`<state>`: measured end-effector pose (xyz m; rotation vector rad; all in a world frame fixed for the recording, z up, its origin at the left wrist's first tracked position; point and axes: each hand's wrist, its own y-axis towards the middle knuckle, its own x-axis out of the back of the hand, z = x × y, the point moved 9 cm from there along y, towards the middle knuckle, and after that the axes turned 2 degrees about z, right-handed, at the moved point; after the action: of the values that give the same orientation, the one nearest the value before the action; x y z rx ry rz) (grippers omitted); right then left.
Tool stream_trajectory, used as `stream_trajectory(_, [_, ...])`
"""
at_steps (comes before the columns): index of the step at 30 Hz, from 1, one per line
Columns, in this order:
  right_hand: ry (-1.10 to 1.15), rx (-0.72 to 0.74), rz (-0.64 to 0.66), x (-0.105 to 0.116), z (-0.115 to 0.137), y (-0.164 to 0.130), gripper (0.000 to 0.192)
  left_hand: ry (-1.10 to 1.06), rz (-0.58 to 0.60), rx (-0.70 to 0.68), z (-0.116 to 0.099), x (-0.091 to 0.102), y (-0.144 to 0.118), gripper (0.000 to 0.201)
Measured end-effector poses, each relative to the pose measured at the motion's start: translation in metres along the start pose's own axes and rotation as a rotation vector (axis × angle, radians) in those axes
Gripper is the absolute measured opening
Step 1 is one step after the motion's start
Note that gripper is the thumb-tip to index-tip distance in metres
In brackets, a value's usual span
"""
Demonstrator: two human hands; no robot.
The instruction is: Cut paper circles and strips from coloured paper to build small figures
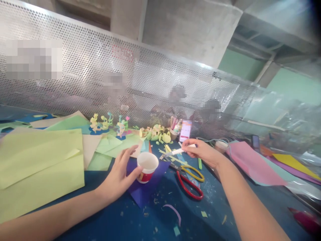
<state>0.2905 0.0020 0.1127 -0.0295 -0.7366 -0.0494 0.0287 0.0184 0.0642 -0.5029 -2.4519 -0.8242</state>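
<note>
Paper bits: many small scraps are lying on the blue table, nearest of all.
Left hand: it is curling half open round one paper cup, touching its side at 9 o'clock.
Cup: it is sitting on one purple sheet.
Scissors: one pair is lying at 3 o'clock of the cup.
Right hand: it is pinching one white pen.
Work so far: I think it is partly done, since about five little paper figures are standing far back.

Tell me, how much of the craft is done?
Done: small paper figures stand at the back. In hand: the left hand steadies a paper cup on purple paper, and the right hand holds a white pen. Left: that paper looks uncut; the scissors lie idle.
</note>
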Motion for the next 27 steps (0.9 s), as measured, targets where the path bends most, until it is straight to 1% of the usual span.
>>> stream_trajectory(2, [0.209,0.124,0.196,-0.019,0.031,-0.013,0.021,0.037,-0.095,-0.089,-0.015,0.015,-0.004,0.040])
stream_trajectory(4, [0.303,0.191,0.357,-0.035,0.057,-0.029,0.018,0.070,-0.144,-0.225,-0.038,0.026,-0.012,0.032])
stream_trajectory(6, [0.257,0.195,0.445,-0.049,0.076,-0.045,0.013,0.066,-0.116,-0.345,-0.063,0.026,-0.022,0.031])
stream_trajectory(7, [0.224,0.182,0.503,-0.058,0.084,-0.053,0.012,0.046,-0.067,-0.363,-0.072,0.022,-0.026,0.033])
stream_trajectory(8, [0.195,0.176,0.549,-0.067,0.093,-0.062,0.012,0.029,-0.010,-0.344,-0.077,0.016,-0.029,0.038])
stream_trajectory(9, [0.180,0.187,0.566,-0.074,0.102,-0.069,0.011,0.022,0.047,-0.298,-0.080,0.009,-0.032,0.039])
stream_trajectory(10, [0.150,0.217,0.566,-0.079,0.111,-0.075,0.009,0.003,0.102,-0.266,-0.082,0.002,-0.034,0.034])
stream_trajectory(12, [0.042,0.306,0.481,-0.085,0.127,-0.082,0.006,-0.057,0.178,-0.234,-0.087,-0.009,-0.038,0.020])
stream_trajectory(13, [-0.018,0.348,0.426,-0.087,0.132,-0.084,0.005,-0.093,0.197,-0.230,-0.088,-0.013,-0.038,0.017])
stream_trajectory(15, [-0.093,0.401,0.351,-0.093,0.138,-0.084,0.007,-0.156,0.204,-0.231,-0.090,-0.016,-0.038,0.017])
stream_trajectory(16, [-0.092,0.400,0.345,-0.097,0.137,-0.082,0.010,-0.183,0.206,-0.233,-0.090,-0.017,-0.038,0.019])
stream_trajectory(18, [-0.037,0.347,0.384,-0.108,0.128,-0.075,0.017,-0.230,0.212,-0.213,-0.087,-0.020,-0.039,0.023])
stream_trajectory(21, [0.097,0.237,0.471,-0.123,0.112,-0.065,0.022,-0.290,0.215,-0.102,-0.074,-0.028,-0.042,0.023])
stream_trajectory(24, [0.221,0.223,0.509,-0.129,0.108,-0.059,0.027,-0.315,0.240,0.003,-0.059,-0.037,-0.045,0.023])
stream_trajectory(27, [0.270,0.228,0.508,-0.130,0.107,-0.056,0.030,-0.352,0.270,0.071,-0.050,-0.042,-0.045,0.025])
